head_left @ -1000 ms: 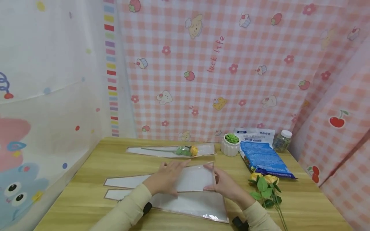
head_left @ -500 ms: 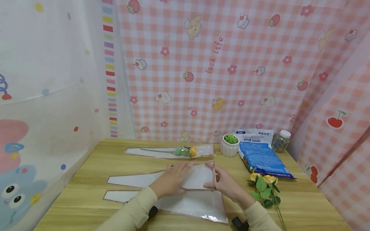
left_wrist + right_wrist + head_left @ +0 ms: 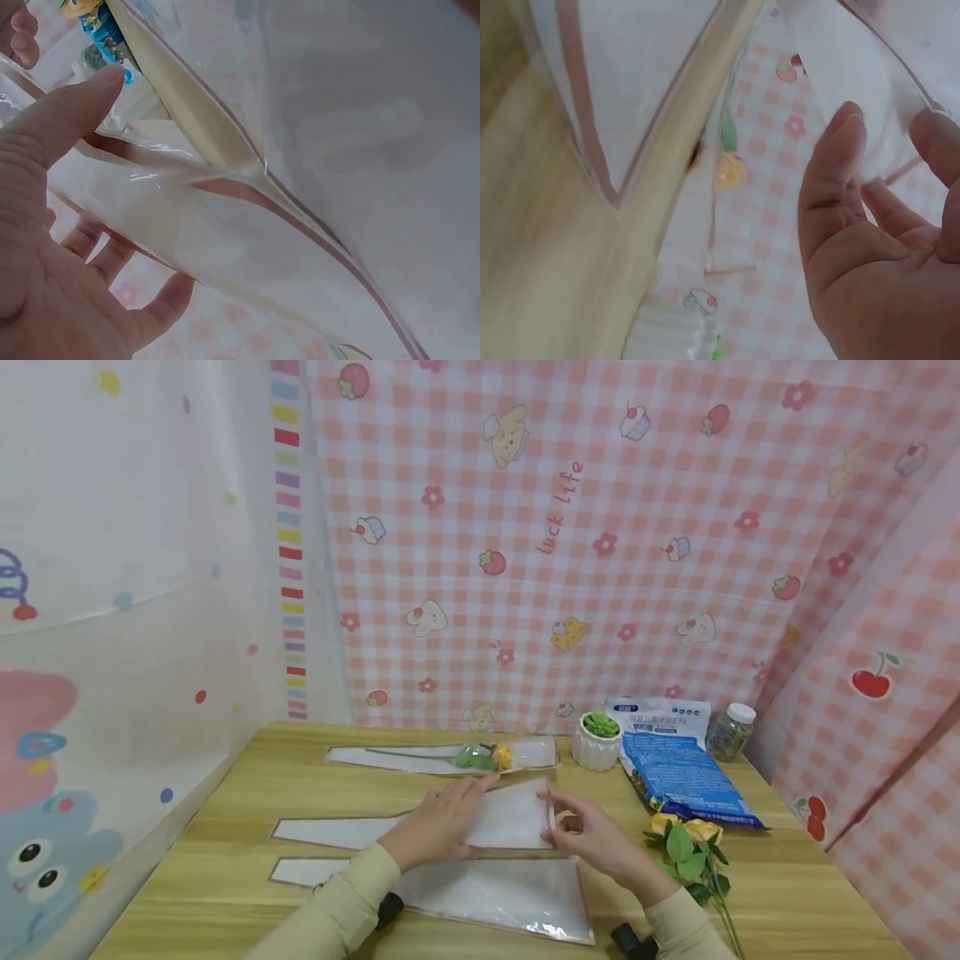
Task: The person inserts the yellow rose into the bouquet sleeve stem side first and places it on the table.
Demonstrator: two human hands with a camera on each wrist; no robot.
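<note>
Three tapered white flower sleeves with clear fronts and brownish edges lie on the wooden table. On the middle sleeve rests my left hand, its fingers spread across the width. In the left wrist view, the left thumb lies along one side and the fingertips touch the opposite edge. My right hand pinches the wide end between thumb and fingers, and that end bows. Nearer me lies a second sleeve. The far sleeve carries a single yellow rose.
Loose yellow roses lie at the right. Behind them are a blue packet, a white pouch and a lidded jar. A potted succulent stands beside the far sleeve. Checked cloth hangs behind the table.
My right hand has drawn its thumb and fingers closer together, and the middle sleeve's wide end now bows. The left hand slid right, then back left slightly.
</note>
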